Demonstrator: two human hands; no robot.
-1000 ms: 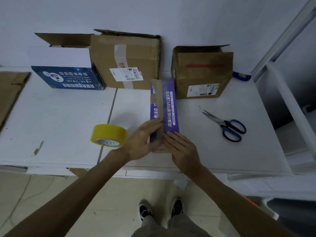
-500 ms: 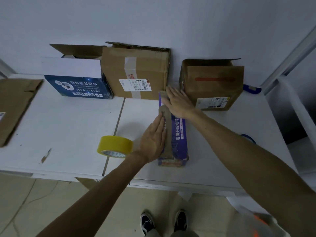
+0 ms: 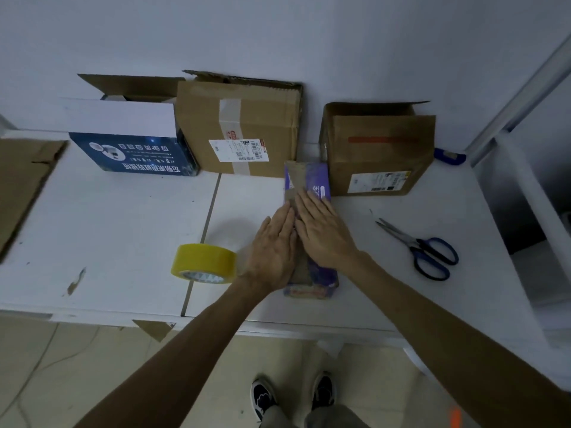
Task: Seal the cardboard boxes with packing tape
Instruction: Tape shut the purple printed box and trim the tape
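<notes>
A long purple box (image 3: 312, 177) with a strip of brown tape along its top lies on the white table (image 3: 123, 230), pointing away from me. My left hand (image 3: 273, 248) lies flat with straight fingers on its left side. My right hand (image 3: 324, 233) lies flat beside it, pressing on the box's middle. A yellow roll of packing tape (image 3: 204, 262) stands just left of my left hand.
Blue-handled scissors (image 3: 423, 248) lie to the right. At the back stand a blue and white box (image 3: 129, 140), a taped brown box (image 3: 238, 128) and an open brown box (image 3: 377, 149). Flat cardboard (image 3: 21, 180) lies at far left. A blue object (image 3: 449, 156) sits behind the right box.
My right hand has slid back from the far end of the purple box to its middle, next to my left hand. My left hand has stayed on the box.
</notes>
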